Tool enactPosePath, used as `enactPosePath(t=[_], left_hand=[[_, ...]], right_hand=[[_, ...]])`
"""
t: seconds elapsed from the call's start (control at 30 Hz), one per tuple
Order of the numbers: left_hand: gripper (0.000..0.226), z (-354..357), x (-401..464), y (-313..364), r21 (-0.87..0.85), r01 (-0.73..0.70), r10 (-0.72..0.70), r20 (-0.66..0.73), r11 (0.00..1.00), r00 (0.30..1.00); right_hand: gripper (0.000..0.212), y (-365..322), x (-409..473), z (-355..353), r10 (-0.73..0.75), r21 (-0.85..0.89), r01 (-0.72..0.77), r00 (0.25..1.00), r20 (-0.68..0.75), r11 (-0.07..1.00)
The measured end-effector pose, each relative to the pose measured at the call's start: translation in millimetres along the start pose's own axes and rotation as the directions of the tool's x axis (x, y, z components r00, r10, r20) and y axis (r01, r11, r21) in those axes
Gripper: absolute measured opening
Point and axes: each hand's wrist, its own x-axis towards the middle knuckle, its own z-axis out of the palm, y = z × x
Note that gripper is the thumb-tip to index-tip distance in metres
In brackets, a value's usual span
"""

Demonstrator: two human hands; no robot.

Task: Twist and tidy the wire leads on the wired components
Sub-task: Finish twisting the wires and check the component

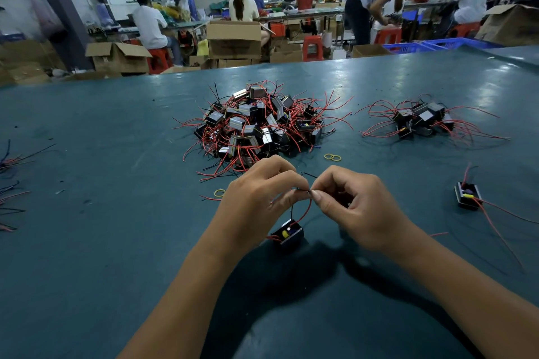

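Red and black thin wire leads [303,207] of the small black boxy component [287,234], low in the frame's centre, are being pinched between left hand [262,198] and right hand [353,207] mid-twist; further rolling seems needed.

Teal table [102,242] bears component piles [256,122], rubber bands [332,157].

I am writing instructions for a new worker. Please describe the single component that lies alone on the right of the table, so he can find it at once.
Start from the small heap of wired components at the far right of the green table. Come toward the near edge: one black box-shaped component lies by itself, right of the right hand. Unlike the heaped ones, it touches no other component, and its red leads trail loose toward the right.
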Motion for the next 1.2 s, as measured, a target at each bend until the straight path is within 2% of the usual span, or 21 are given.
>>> enactPosePath(t=[0.17, 0.33, 0.47, 0.57, 0.67, 0.73, 0.97, 1.07, 1.2], left_hand=[[0.013, 2.8, 1.3, 6.6, -0.089, 0.053, -0.055, -0.009, 0.995, 0.998], [0.010, 4.4, 1.8, 15.7, -0.232, 0.200, -0.198, 0.033, 0.952, 0.980], [0.014, 6.2, 0.3, 18.6, -0.419, 0.403, -0.381, 0.139, 0.813, 0.914], [0.018, 7.2, 1.6, 22.0, -0.511, 0.493, -0.463, 0.197, 0.704, 0.864], [0.018, 7.9, 3.0, 24.5, -0.594, 0.597, -0.548, 0.290, 0.540, 0.785], [0.015, 7.3, 3.9, 26.1, -0.616, 0.635, -0.571, 0.340, 0.465, 0.748], [0.017, 4.0, 5.2, 27.2, -0.587, 0.649, -0.591, 0.327, 0.485, 0.738], [0.019, 5.8, 5.7, 27.5, -0.612, 0.679, -0.624, 0.357, 0.406, 0.695], [0.026, 7.3, 4.0, 25.7, -0.672, 0.701, -0.609, 0.459, 0.238, 0.647]], right_hand=[[0.009, 1.2, -0.4, 0.7, 0.013, 0.046, -0.012, 1.000, -0.027, 0.999], [0.009, -0.1, 0.7, 0.6, -0.008, 0.033, 0.009, 0.999, -0.050, 0.999], [0.009, 0.3, -0.3, 0.0, -0.022, 0.001, 0.022, 0.998, -0.055, 1.000], [0.008, 0.6, -0.8, 0.0, -0.044, -0.048, 0.041, 0.997, -0.064, 0.998], [0.009, 0.4, -0.5, 1.1, -0.085, -0.130, 0.076, 0.994, -0.067, 0.989], [0.009, 0.0, -0.7, 1.7, -0.102, -0.166, 0.091, 0.993, -0.062, 0.982], [0.008, -2.9, -0.9, 3.2, -0.144, -0.221, 0.130, 0.989, -0.046, 0.967], [0.008, -3.7, -0.7, 3.9, -0.146, -0.229, 0.131, 0.988, -0.049, 0.964], [0.009, -3.2, -1.3, 2.6, -0.151, -0.241, 0.134, 0.987, -0.054, 0.961]])
